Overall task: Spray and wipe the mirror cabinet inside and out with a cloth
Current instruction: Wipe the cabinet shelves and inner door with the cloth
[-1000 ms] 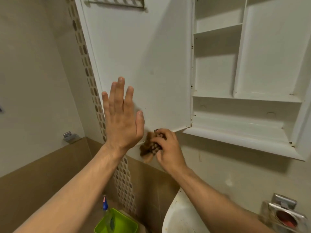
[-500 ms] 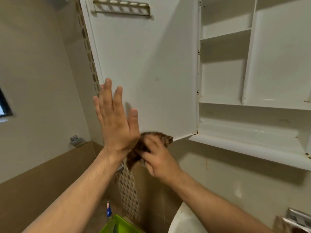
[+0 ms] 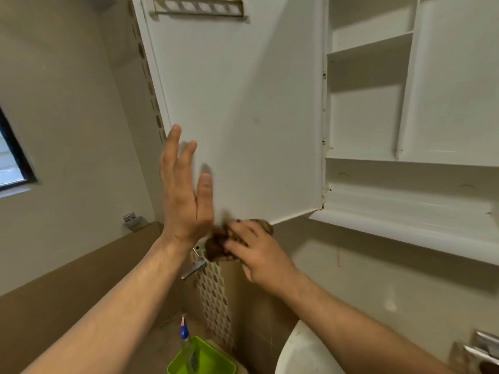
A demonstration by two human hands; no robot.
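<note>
Mid-task, seemingly: rubbing the lower edge of the open cabinet door with a brown cloth bunched in the right hand, left hand spread at the panel (fingers straight). Impossible to tell whether shelves or mirror side done.

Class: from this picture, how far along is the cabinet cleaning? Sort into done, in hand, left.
Done: door open, shelves exposed. In hand: right hand grips the cloth at the door's lower edge, left hand open beside it. Left: dark specks along the hinge; mirror side unseen.
</note>
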